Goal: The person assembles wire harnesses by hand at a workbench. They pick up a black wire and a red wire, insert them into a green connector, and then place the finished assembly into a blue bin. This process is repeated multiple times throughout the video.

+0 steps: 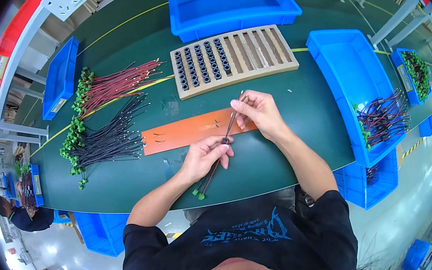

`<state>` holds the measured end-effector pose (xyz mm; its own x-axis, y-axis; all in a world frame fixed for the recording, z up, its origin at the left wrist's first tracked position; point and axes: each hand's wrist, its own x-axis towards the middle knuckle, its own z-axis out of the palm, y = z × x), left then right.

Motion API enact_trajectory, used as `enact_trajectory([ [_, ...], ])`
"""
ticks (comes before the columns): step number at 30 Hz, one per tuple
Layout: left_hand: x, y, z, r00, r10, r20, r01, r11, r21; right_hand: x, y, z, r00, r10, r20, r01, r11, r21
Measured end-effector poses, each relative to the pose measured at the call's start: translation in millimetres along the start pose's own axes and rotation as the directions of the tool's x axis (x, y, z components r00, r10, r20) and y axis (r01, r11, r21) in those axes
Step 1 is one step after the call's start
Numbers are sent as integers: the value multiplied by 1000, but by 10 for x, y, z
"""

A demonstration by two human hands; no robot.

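Observation:
My left hand point(201, 157) pinches a small black ring point(225, 141) with a red and a black wire point(213, 174) passing by or through it; which, I cannot tell. Green connectors point(198, 193) hang at the wires' lower ends, near the table's front edge. Up and to the right, my right hand point(263, 114) is closed on the upper ends of the same wires, between thumb and fingers. Beneath both hands lies an orange board point(181, 136) with a few small pins or slots in it.
Red wires point(120, 84) and black wires point(111, 142) with green connectors lie at left. Behind the board, a slotted wooden tray point(282, 67) holds rows of black rings point(197, 66). Blue bins stand at the back point(230, 8) and right point(342, 58), the right one holding wired pieces point(383, 119).

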<state>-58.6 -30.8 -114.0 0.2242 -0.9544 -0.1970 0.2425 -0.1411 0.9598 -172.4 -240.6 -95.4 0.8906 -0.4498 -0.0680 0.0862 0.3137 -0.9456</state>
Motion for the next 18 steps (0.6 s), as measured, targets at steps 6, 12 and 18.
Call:
enact_trajectory([
  [6, -11, -112, -21, 986, 162, -27, -164, 964, -207, -117, 222, 49, 848, -358, 391, 514, 738, -437],
  [12, -37, -179, -70, 943, 331, -16, -328, 924, -198, -662, -611, 183, 997, -79, 28, 80, 996, -43],
  [18, 6, -134, -49, 972, 220, -86, -231, 961, -149, -1709, -1733, -2061, 799, -345, -492, 477, 863, 169],
])
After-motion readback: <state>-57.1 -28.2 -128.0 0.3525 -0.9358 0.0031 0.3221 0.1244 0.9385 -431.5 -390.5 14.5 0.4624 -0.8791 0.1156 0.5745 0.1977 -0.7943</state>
